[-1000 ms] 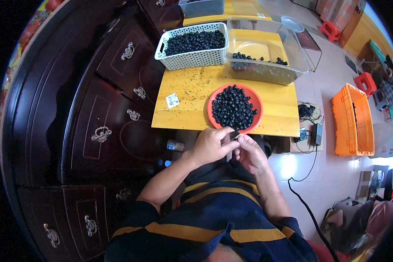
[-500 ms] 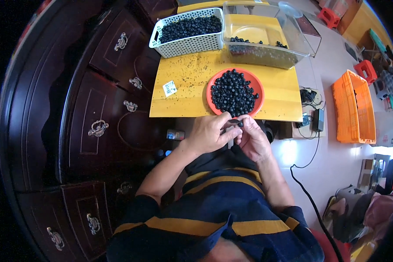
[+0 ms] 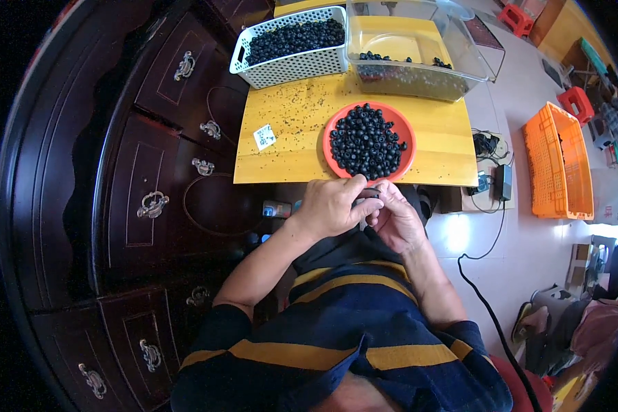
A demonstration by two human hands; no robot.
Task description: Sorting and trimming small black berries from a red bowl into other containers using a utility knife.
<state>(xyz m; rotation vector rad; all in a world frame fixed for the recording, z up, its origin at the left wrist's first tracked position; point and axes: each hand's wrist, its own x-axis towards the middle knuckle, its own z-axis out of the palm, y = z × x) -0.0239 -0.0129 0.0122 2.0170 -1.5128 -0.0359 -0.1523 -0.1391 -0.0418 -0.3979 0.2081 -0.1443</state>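
Note:
My two hands meet just in front of the table's near edge, below the red plate [image 3: 410, 159]. The plate holds a heap of small round black bead-like pieces [image 3: 367, 141], some with a pale ring on top. My left hand [image 3: 331, 206] is closed, its thumb and forefinger pressed on something dark and thin that the fingers largely cover. My right hand [image 3: 399, 218] pinches a small black round piece at its fingertips, close to the left thumb. What lies between the palms is hidden.
On the yellow table [image 3: 292, 161] stand a white perforated basket [image 3: 299, 63] full of black pieces and a clear plastic bin [image 3: 419, 86] with some more. Dark crumbs and a small white printed paper [image 3: 264, 137] lie left. Dark drawers [image 3: 144, 185] flank me; an orange crate [image 3: 559, 165] sits right.
The view has shifted slightly, so the table sits a little higher. My hands stay together; the fingers have moved a little, and the small black piece shows less between them.

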